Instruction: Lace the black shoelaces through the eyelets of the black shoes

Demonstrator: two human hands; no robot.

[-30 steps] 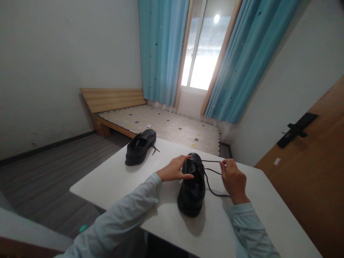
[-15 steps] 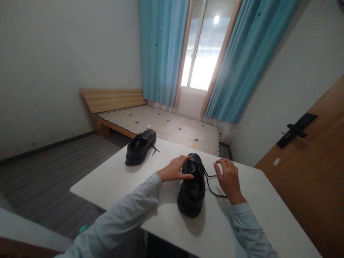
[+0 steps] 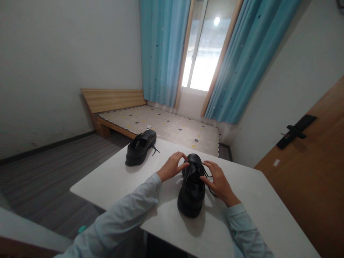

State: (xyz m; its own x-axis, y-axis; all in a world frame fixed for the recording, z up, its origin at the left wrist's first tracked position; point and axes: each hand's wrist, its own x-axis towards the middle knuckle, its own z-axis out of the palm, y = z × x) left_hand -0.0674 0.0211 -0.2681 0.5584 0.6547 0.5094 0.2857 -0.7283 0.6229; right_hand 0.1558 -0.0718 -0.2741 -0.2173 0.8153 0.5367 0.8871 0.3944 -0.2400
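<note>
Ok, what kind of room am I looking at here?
Most likely a bedroom in a home. A low wooden bed with a patterned mattress stands by the window, which is hung with blue curtains, and a wooden door is on the right. The white table holds two black shoes.

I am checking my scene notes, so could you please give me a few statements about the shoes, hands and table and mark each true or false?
1. Both hands are at the near black shoe. True: the left hand and the right hand flank its laced part.
2. The far black shoe sits on the bed. False: it rests on the white table, near the far edge.
3. The right hand holds a lace stretched out to the side. False: its fingers are at the shoe's lacing.
4. The blue curtains are drawn apart from the window. True.
5. The two shoes touch. False: bare tabletop lies between them.
</note>
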